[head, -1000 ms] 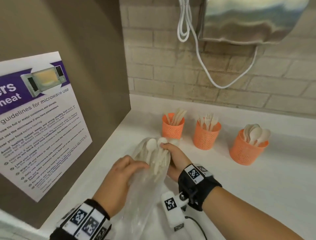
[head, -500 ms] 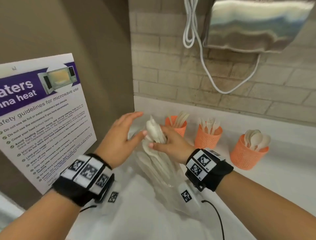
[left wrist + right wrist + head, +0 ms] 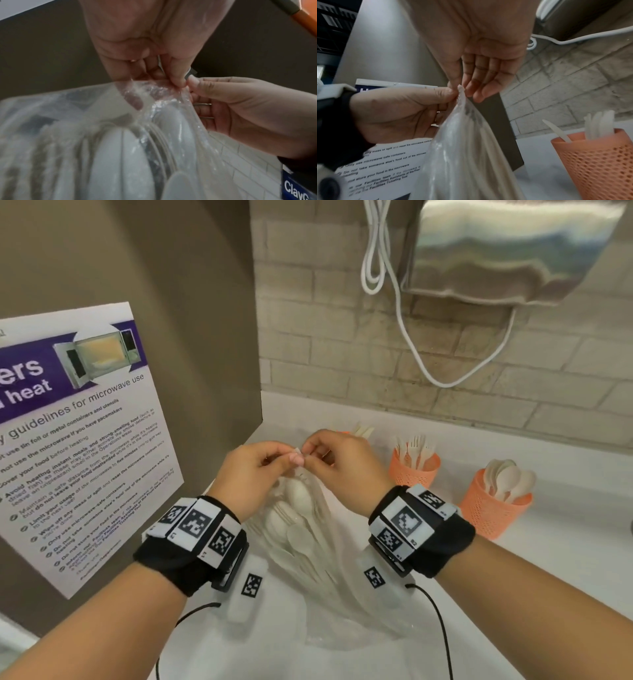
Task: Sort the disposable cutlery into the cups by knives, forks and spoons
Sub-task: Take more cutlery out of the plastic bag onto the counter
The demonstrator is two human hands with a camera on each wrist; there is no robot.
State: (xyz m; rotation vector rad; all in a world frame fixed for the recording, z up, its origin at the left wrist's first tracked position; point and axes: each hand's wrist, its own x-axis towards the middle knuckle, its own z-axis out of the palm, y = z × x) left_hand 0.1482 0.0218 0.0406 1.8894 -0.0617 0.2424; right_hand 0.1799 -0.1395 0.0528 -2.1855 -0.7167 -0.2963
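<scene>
While both hands, left hand (image 3: 255,474) and right hand (image 3: 339,470), pinch the top edge of the thin clear plastic bag of white cutlery (image 3: 308,542) at 12 o'clock, it hangs light, limp, slippery over the white desk (image 3: 548,594); best held at that edge

Pinched bag (image 3: 154,94) (spoons, probably)

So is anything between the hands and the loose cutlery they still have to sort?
Yes: the clear plastic bag. The white cutlery lies inside it, and the left hand and right hand pinch its top edge together, so bare film separates fingers from utensils. Whether the mouth is open cannot be told.
</scene>
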